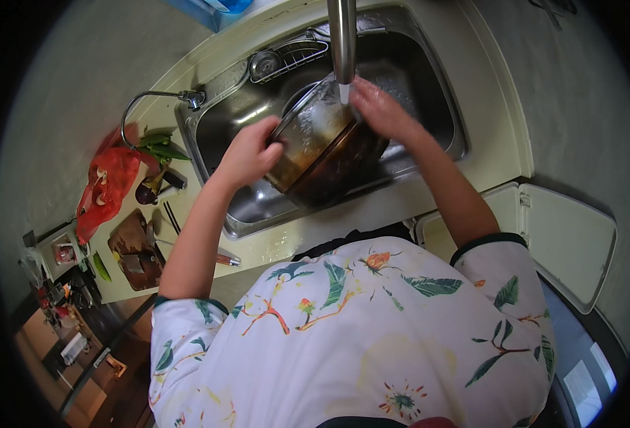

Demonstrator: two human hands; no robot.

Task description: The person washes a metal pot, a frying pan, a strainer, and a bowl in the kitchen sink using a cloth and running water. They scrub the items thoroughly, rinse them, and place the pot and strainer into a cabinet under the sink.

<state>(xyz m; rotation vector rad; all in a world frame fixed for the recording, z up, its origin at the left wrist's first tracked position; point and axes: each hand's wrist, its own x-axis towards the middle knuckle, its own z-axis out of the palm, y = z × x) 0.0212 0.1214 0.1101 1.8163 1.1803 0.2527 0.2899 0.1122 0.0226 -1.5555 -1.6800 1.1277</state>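
Note:
A large, browned metal pot (336,171) is tilted in the stainless steel sink (229,155), its open side towards the tap. From the tap spout (343,48) water runs into and over it. My left hand (253,150) grips the pot at its left rim, the thumb bent over the edge. At the pot's upper right side, close to the spout, is my right hand (382,109), wet and slightly blurred; its fingers lie against the rim, and whether they close on it cannot be told.
A wire rack (299,59) with a round strainer sits at the sink's back. Left of the sink are a small curved tap (154,93), okra-like green pods (160,148), an eggplant (146,191), a red plastic bag (109,182), and a cutting board (133,249) with a knife.

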